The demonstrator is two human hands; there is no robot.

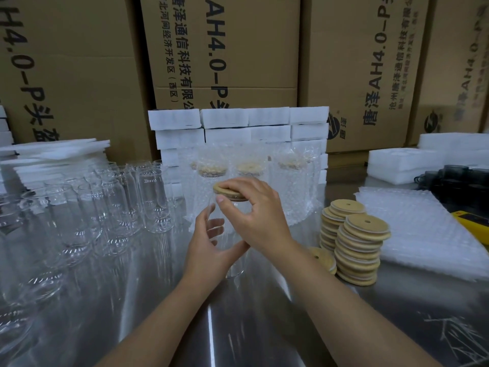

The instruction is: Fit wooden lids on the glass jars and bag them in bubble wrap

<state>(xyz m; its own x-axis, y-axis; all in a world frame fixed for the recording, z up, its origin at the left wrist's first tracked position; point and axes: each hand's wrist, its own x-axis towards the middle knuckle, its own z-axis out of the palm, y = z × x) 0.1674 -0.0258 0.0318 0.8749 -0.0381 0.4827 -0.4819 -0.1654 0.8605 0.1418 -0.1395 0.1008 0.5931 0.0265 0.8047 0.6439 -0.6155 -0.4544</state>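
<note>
Cardboard boxes stand behind a steel table [238, 327]. Near its middle the left hand [209, 250] wraps its fingers round a glass jar [232, 226], held upright with its base on or just above the table. The right hand [254, 210] grips a wooden lid [225, 191] from above, at the jar's mouth. The step in hand seems to be fitting this lid; whether it is fully seated I cannot tell. Next, I think, it needs an even press, then a bubble wrap bag [418, 229] from the right pile.
</note>
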